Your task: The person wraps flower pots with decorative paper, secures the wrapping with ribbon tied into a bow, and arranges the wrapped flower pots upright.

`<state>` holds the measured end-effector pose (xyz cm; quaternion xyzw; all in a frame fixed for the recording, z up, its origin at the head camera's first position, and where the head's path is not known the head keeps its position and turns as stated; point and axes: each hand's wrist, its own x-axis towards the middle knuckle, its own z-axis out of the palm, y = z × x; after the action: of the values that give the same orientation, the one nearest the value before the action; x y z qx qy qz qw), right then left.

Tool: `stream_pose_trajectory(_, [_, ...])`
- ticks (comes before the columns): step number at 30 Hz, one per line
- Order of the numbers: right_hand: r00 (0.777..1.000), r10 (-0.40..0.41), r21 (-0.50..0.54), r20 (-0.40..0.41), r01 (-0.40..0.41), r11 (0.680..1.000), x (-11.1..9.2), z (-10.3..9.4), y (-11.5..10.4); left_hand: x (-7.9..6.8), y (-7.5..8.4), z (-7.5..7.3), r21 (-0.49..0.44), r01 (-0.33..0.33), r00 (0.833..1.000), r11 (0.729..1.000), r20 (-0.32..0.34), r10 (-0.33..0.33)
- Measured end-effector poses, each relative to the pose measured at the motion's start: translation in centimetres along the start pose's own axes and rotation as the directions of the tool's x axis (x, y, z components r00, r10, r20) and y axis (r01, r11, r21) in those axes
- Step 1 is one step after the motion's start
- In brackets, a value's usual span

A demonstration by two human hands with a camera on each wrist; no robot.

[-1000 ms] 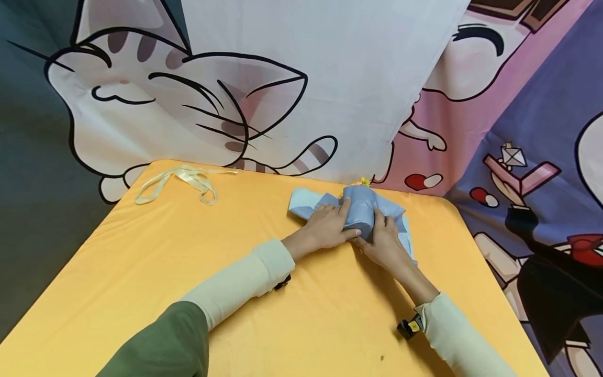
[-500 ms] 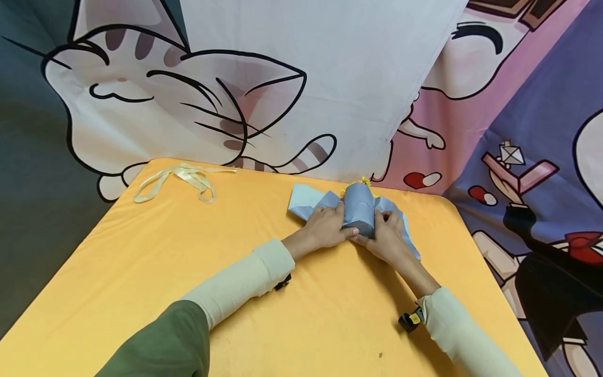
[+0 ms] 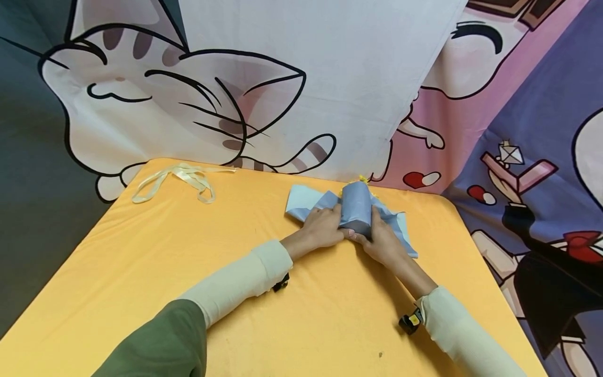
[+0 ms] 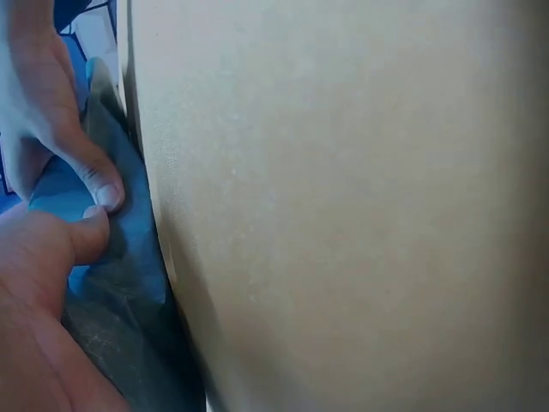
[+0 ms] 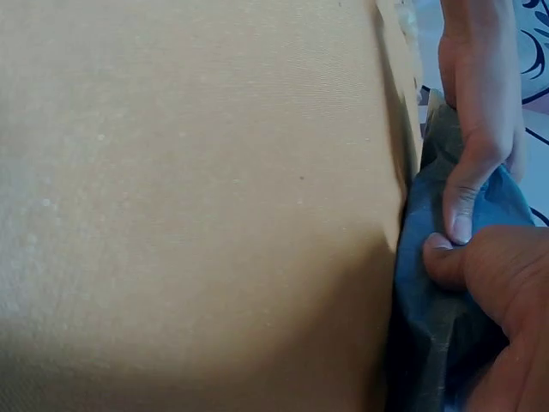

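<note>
A blue sheet of wrapping paper (image 3: 356, 204) is rolled into a rounded bundle near the far side of the table. Small yellow flower-like bits (image 3: 363, 179) peek out at its far end. My left hand (image 3: 322, 228) grips the bundle's left side, and my right hand (image 3: 383, 241) holds the right side. Both thumbs meet at its near end; in the left wrist view the left thumb (image 4: 86, 233) presses the paper beside the other thumb. Paler blue flaps of the paper spread out on both sides. Whatever lies inside the roll is hidden.
A yellow cloth (image 3: 235, 230) covers the table. A loose pale-yellow ribbon (image 3: 183, 175) lies at the far left corner. Printed cartoon curtains (image 3: 353, 89) hang behind the table and along its right side. Each wrist carries a small black camera (image 3: 411, 320).
My fingers have shifted down along the bundle's sides, and the left thumb has drawn in at the near end. The right flap of paper has moved slightly. The ribbon stays put.
</note>
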<state>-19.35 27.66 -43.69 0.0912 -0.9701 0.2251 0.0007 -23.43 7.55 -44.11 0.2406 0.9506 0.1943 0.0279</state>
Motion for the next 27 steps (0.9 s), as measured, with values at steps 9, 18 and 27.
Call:
stream_pose_trajectory(9, [0.994,-0.105,0.047,0.004,0.105,0.993,1.9,1.9,-1.6,-1.6,-2.6,-1.5,-0.058,0.067,0.998,0.996,-0.002,-0.067])
stream_pose_trajectory(18, [0.989,-0.128,0.056,0.077,0.124,0.991,4.7,3.7,-6.8,-4.1,-7.2,-3.3,-0.105,0.138,0.988,0.985,-0.049,-0.144])
stream_pose_trajectory(27, [0.981,-0.165,0.105,0.107,0.154,0.983,6.5,5.7,-10.7,-6.5,-10.6,-5.0,-0.111,0.205,0.975,0.972,-0.063,-0.213])
